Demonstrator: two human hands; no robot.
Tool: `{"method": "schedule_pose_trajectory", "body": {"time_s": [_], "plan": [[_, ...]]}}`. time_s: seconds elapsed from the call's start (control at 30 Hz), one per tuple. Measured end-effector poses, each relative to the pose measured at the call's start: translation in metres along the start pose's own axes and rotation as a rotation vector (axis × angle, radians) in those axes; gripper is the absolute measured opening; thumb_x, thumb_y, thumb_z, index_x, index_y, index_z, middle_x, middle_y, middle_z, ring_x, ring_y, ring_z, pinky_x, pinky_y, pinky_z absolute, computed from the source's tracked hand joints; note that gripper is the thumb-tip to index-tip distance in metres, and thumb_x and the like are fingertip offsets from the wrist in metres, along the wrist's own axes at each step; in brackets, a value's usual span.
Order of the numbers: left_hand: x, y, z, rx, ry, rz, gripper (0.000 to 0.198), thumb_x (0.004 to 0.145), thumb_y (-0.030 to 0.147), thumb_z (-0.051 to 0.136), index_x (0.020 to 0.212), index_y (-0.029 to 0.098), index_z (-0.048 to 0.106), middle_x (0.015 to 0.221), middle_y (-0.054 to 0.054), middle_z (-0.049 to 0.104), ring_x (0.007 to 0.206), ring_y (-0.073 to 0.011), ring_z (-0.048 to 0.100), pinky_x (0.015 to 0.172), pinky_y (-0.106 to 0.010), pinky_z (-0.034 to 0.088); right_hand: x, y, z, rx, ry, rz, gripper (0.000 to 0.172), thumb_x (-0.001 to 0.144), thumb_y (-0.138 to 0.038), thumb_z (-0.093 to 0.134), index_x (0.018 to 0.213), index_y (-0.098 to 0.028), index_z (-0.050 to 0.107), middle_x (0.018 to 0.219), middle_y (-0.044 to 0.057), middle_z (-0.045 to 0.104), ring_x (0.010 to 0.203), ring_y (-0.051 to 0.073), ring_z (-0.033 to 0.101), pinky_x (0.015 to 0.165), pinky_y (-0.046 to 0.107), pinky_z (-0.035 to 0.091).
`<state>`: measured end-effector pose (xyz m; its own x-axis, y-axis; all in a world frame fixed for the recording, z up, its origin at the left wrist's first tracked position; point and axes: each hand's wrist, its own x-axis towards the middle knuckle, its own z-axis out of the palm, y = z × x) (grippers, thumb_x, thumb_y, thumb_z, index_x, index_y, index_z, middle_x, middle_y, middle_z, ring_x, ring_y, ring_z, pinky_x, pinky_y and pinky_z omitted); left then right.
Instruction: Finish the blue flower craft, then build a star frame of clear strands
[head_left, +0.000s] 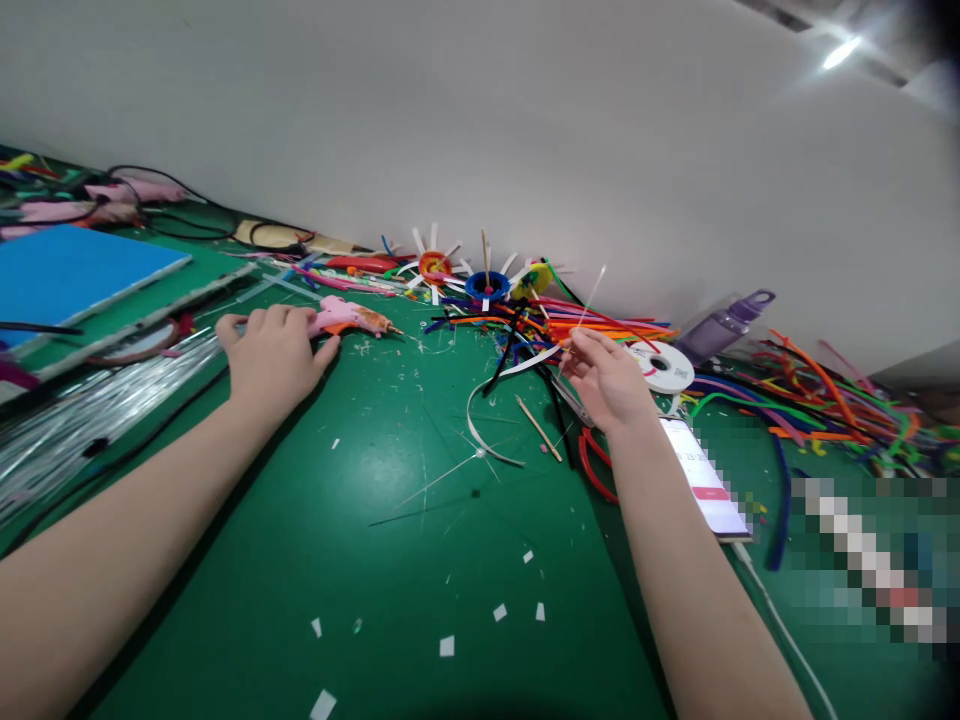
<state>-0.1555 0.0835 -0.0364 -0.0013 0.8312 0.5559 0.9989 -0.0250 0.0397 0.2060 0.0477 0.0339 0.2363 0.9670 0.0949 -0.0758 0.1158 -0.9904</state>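
Note:
My left hand (274,350) is closed over the back part of a pink glue gun (349,315), which lies on the green mat with its nozzle pointing right. My right hand (604,370) pinches a thin, clear stick (592,298) between thumb and fingertips, its upper end leaning up and right. On the mat between my hands sits a star-like piece of thin clear rods (480,453) joined at a small blob. A curled white strip (474,415) arcs beside it, and a short wooden stick (538,428) lies nearer my right hand.
Decorated bottle-cap pieces (487,287) and bundled pipe cleaners (615,330) line the wall. To the right are a white spool (664,367), a purple bottle (726,325) and a phone (705,480). Silver tinsel (142,410) and a blue board (82,275) lie left.

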Motion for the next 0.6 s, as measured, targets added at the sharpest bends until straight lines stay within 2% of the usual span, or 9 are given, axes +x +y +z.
{"method": "schedule_pose_trajectory", "body": {"time_s": [0.13,0.3,0.43,0.6], "plan": [[0.002,0.0,0.001,0.029,0.011,-0.02,0.051,0.088,0.052,0.036,0.114,0.013,0.056,0.109,-0.017,0.061,0.102,-0.0327,0.051,0.092,-0.049,0.025,0.008,-0.001,0.016,-0.238,-0.053,-0.129,0.018,0.066,-0.031,0.073,0.079,-0.02,0.069,0.074,0.001,0.068,0.068,0.013,0.062,0.072,0.031,0.051],[0.004,-0.001,0.002,0.003,-0.037,-0.043,0.055,0.086,0.056,0.037,0.113,0.011,0.058,0.106,-0.019,0.061,0.1,-0.0339,0.051,0.09,-0.049,0.025,0.021,0.008,0.038,-0.53,-0.297,-0.195,0.017,0.068,-0.025,0.07,0.084,-0.018,0.071,0.08,0.004,0.072,0.076,0.017,0.066,0.077,0.035,0.052],[0.005,-0.002,0.002,0.009,-0.056,-0.041,0.055,0.087,0.055,0.035,0.112,0.011,0.058,0.106,-0.019,0.061,0.101,-0.034,0.05,0.09,-0.049,0.025,0.032,0.019,0.054,-0.621,-0.407,-0.219,0.017,0.07,-0.02,0.069,0.086,-0.016,0.072,0.083,0.006,0.072,0.078,0.018,0.067,0.078,0.035,0.053],[0.005,-0.002,0.004,0.043,-0.038,-0.032,0.052,0.087,0.056,0.037,0.112,0.015,0.056,0.106,-0.017,0.062,0.099,-0.0319,0.051,0.088,-0.048,0.027,0.034,0.034,0.067,-0.734,-0.459,-0.293,0.014,0.072,-0.014,0.065,0.084,-0.017,0.072,0.08,0.005,0.072,0.075,0.017,0.067,0.076,0.034,0.053]]}}
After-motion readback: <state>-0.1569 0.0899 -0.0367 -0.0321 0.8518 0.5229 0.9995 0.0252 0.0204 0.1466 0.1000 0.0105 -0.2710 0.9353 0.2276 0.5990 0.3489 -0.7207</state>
